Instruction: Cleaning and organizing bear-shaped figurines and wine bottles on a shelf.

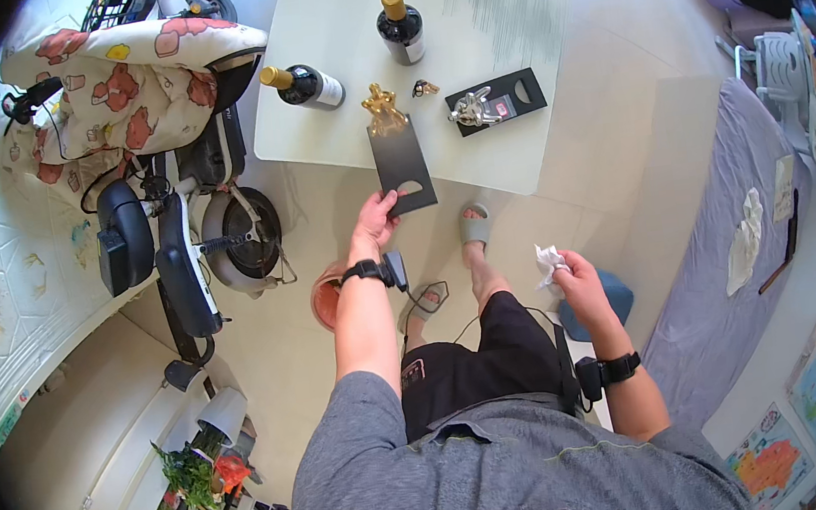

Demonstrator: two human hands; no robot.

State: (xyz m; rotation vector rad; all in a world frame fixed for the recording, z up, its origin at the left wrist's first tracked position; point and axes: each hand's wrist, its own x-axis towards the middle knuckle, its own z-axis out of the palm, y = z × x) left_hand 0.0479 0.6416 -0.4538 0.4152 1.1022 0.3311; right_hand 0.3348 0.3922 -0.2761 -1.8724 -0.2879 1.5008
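Note:
My left hand (378, 221) grips the near end of a flat black board (401, 161), beside its half-round cutout. A shiny gold figurine (383, 106) is at the board's far end; whether it is attached I cannot tell. The board reaches over the near edge of a pale table (323, 140). In my right hand (581, 284) is a crumpled white tissue (550, 264), held over the floor to the right. A silver figurine (470, 108) sits on a second black board (521, 91) on the table. Two dark wine bottles with gold tops, one at left (313, 88) and one farther back (403, 36), stand there too.
Small keys or trinkets (424, 87) lie near the gold figurine. An electric scooter (186, 258) with a printed cover (132, 82) stands at left. Below are a pink bin (326, 302) and a blue stool (610, 304). A grey-covered bed (709, 243) lines the right.

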